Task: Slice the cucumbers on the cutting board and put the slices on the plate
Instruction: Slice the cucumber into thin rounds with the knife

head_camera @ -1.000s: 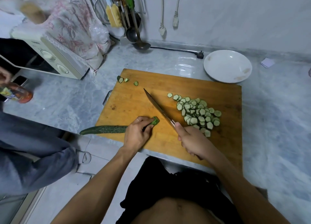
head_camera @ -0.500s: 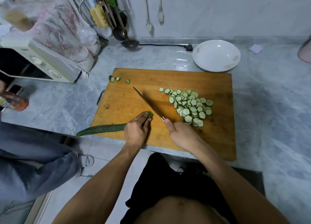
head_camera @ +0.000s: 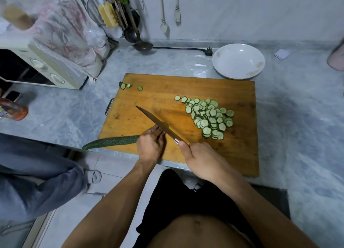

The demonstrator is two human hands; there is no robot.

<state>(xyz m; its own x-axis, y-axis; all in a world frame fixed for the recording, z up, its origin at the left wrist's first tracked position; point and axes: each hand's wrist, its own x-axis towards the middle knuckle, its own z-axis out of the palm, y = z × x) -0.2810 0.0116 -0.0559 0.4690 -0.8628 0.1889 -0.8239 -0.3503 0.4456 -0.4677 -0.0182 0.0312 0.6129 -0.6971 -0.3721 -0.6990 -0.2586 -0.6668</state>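
Observation:
A long dark green cucumber [head_camera: 111,142] lies across the front left edge of the wooden cutting board [head_camera: 240,154], its tail sticking out over the counter edge. My left hand [head_camera: 150,145] grips its right end, fingers curled against the knife. My right hand [head_camera: 202,161] holds the knife [head_camera: 158,124] by the handle, blade slanting up and left beside my left fingertips. A pile of several cucumber slices [head_camera: 208,115] sits on the board's right half. Three cucumber end pieces [head_camera: 128,85] lie at the board's far left corner. The white plate [head_camera: 238,61] stands empty behind the board.
A toaster oven [head_camera: 42,69] under a cloth stands at the left. Ladles and utensils [head_camera: 128,24] hang at the back wall, with a black plug and cord [head_camera: 186,48] on the marble counter. Another person's jeans-clad leg [head_camera: 33,173] and a red-capped bottle [head_camera: 13,111] are at the left.
The knife blade has moved left against my left fingertips, and the cucumber's cut end is now hidden behind it. The camera view shifted slightly.

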